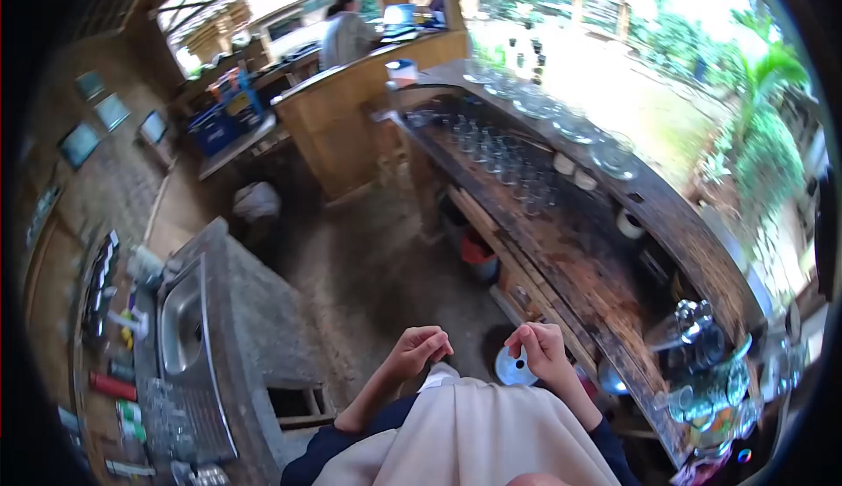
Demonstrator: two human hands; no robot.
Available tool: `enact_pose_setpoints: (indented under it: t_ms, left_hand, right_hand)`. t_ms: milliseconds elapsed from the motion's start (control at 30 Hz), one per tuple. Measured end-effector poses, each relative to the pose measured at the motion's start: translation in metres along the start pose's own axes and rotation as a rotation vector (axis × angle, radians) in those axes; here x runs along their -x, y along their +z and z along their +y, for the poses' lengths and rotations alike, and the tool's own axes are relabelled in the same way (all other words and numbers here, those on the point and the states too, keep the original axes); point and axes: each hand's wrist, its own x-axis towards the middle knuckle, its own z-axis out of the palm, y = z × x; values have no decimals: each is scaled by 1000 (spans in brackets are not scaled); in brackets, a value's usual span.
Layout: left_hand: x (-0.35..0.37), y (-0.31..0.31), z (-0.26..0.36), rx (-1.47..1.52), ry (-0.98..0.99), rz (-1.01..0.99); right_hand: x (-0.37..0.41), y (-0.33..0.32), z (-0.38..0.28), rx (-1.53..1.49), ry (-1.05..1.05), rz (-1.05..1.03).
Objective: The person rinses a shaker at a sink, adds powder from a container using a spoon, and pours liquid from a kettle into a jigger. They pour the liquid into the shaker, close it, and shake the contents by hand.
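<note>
Both hands hover in front of the body, above a light apron (pixel 474 425), a short gap between them. My left hand (pixel 423 349) has its fingers curled together; whatever may be in them is too small to make out. Likewise my right hand (pixel 537 351) is closed, thumb against the bent fingers, with a white round object (pixel 514 368) with a dark centre below and behind it. Neither hand touches the counter or the sink.
A wooden counter (pixel 570 262) with glasses (pixel 491 153) and glass jars (pixel 614 154) runs along the right. On the left is a metal sink (pixel 182 324) with glasses beside it. A red container (pixel 478 253) stands under the counter. Two people are at the back.
</note>
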Motion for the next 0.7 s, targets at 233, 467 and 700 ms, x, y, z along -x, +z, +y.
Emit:
enact_pose_setpoints:
  t_ms: [233,467,700]
  left_hand:
    - [-111,-8,-12,40,-48,-280]
    - [-211,-18,-2,17,-81,-517]
    - [-280,16,-6,11,-97,-858]
  right_hand:
    - [-3,-39,9,160,132,295]
    - [-27,-50,13,159,187,554]
    - [-17,-51,5,251,238,814]
